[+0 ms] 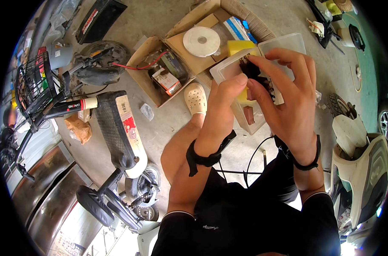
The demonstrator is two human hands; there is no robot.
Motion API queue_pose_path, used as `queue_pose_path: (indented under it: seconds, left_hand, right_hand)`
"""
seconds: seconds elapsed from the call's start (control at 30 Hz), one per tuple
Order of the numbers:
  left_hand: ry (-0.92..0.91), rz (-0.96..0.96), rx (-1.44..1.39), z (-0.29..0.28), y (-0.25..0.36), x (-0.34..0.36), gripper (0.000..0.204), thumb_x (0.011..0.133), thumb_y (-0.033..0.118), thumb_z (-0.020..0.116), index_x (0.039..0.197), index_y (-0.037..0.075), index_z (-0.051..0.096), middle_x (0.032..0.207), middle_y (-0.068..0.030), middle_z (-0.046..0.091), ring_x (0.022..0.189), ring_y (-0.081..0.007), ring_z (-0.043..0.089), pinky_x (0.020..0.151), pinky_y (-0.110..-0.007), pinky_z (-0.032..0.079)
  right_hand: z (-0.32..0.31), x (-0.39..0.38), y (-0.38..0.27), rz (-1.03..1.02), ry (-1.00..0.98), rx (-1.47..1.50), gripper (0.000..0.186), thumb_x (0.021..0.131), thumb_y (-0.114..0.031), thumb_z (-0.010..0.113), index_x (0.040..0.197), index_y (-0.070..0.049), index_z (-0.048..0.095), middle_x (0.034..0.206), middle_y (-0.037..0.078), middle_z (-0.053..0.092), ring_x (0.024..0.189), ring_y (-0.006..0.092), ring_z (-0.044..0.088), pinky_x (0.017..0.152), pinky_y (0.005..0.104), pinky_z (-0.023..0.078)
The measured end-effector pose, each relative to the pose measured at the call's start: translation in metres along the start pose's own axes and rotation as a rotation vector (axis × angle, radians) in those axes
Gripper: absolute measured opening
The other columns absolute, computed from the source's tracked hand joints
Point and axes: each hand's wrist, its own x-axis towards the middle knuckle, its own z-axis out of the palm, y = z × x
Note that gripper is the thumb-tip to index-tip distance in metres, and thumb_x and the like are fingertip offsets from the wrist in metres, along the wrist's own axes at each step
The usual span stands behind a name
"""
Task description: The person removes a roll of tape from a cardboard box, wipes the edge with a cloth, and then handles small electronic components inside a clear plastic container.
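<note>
At the far left of the concrete floor [168, 123] stands a scooter with a wire basket [32, 83] on its handlebar and a ribbed black footboard [113, 128] running down toward its small wheels. Beside it to the right lies an open cardboard box [157, 70] holding a battery with red wires, and behind that a second box with a white tape roll [201, 41] lying flat on top. A foot in a cream clog [195, 98] rests on the floor just below these boxes.

In the middle, the left hand [221, 111], with a black strap at its wrist, holds up a clear plastic case [283, 47]; its grip is clamped on the case's near edge, thumb on top. The case is held in the air above the boxes, its lid hinged open. The right hand [287, 98] has its fingers curled over the case, pinched together on what looks like a small dark part [249, 68] inside, though the part is too shadowed to tell clearly. At the far right stands a white scooter body [364, 166].
</note>
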Motion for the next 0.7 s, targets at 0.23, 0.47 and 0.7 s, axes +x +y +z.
queue_pose_path:
  seconds: [0.23, 0.47, 0.7]
  left_hand:
    - [-0.180, -0.031, -0.051, -0.010, -0.003, 0.003, 0.061, 0.079, 0.041, 0.040, 0.124, -0.001, 0.045, 0.105, -0.0150, 0.058, 0.081, -0.0215, 0.061, 0.055, -0.030, 0.047]
    - [-0.070, 0.055, -0.210, 0.001, 0.001, 0.002, 0.048, 0.084, 0.035, 0.041, 0.116, 0.000, 0.049, 0.087, -0.0084, 0.056, 0.069, -0.0150, 0.053, 0.055, -0.027, 0.042]
    - [-0.082, 0.063, -0.209, 0.002, 0.002, 0.002, 0.049, 0.084, 0.037, 0.040, 0.117, 0.002, 0.048, 0.084, -0.0058, 0.055, 0.069, -0.0127, 0.051, 0.052, -0.025, 0.039]
  right_hand:
    - [0.000, 0.000, -0.003, 0.048, 0.019, 0.047, 0.030, 0.064, -0.007, 0.074, 0.092, -0.008, 0.064, 0.096, 0.005, 0.055, 0.086, 0.0271, 0.049, 0.074, 0.0362, 0.042]
    - [-0.001, 0.002, -0.001, -0.029, 0.001, 0.070, 0.029, 0.062, -0.001, 0.070, 0.087, -0.008, 0.059, 0.100, 0.005, 0.057, 0.089, 0.0285, 0.049, 0.077, 0.0360, 0.042]
    - [0.000, 0.000, -0.001, -0.045, 0.005, 0.103, 0.035, 0.062, 0.003, 0.065, 0.095, -0.008, 0.062, 0.099, 0.007, 0.056, 0.089, 0.0288, 0.050, 0.077, 0.0364, 0.042]
